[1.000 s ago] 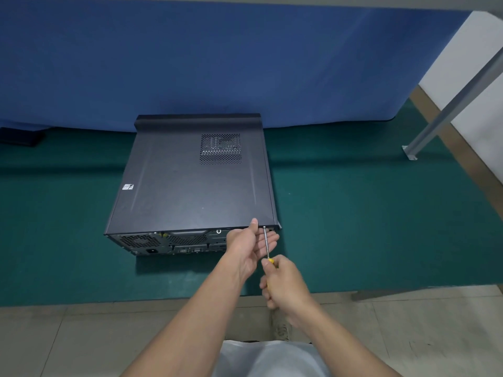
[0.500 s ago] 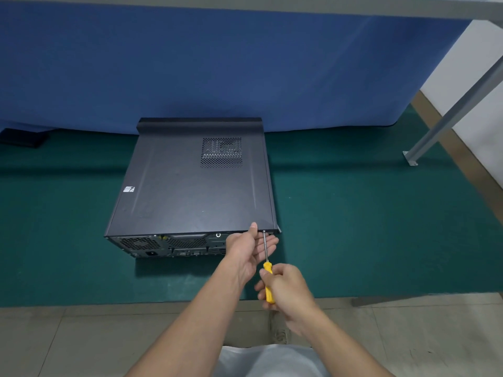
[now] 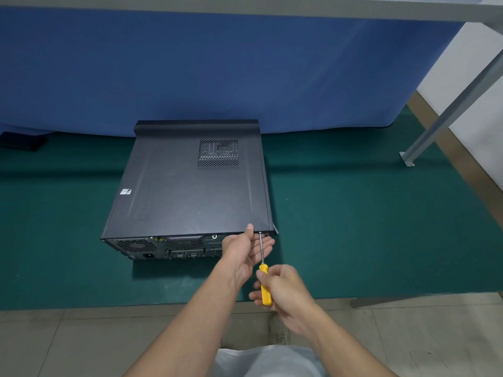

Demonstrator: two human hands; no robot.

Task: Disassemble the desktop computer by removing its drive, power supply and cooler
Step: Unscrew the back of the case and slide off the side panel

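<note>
Right hand [image 3: 285,289] has slid back on the screwdriver [image 3: 264,285], more yellow handle showing; grips it, tip at rear right corner of computer [image 3: 185,191]. Left hand [image 3: 245,250] open, thumb on lid edge, fingers straight under shaft. Computer lies flat on green mat [image 3: 353,227], front near far edge.

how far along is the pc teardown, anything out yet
Done: nothing visibly; the black metal desktop computer case lies closed on the green mat. In hand: the right hand grips a yellow-handled screwdriver with its tip at a rear corner screw, while the open left hand rests by the shaft, thumb on the top panel's edge. Left: the panel, then drive, power supply and cooler, none in view.
</note>
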